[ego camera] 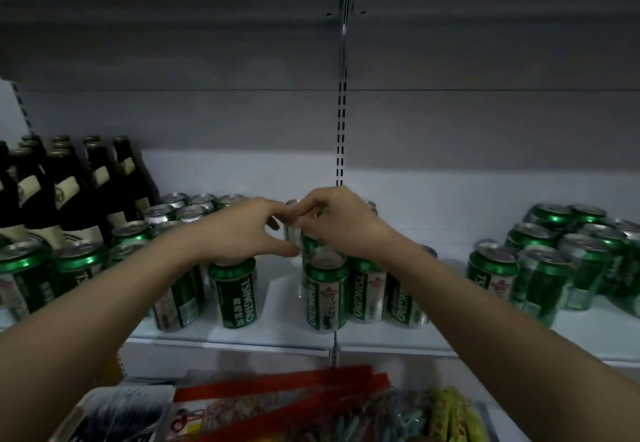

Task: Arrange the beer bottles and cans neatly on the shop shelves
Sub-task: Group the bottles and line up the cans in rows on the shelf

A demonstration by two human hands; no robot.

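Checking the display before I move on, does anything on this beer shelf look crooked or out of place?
Yes. The cans at the right sit in a loose, uneven cluster apart from the middle rows. Nothing looks spilled or dented.

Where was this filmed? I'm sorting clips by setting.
Probably a shop aisle: rows of green aluminium beer cans and dark glass bottles on a white metal shelf with a slotted upright.
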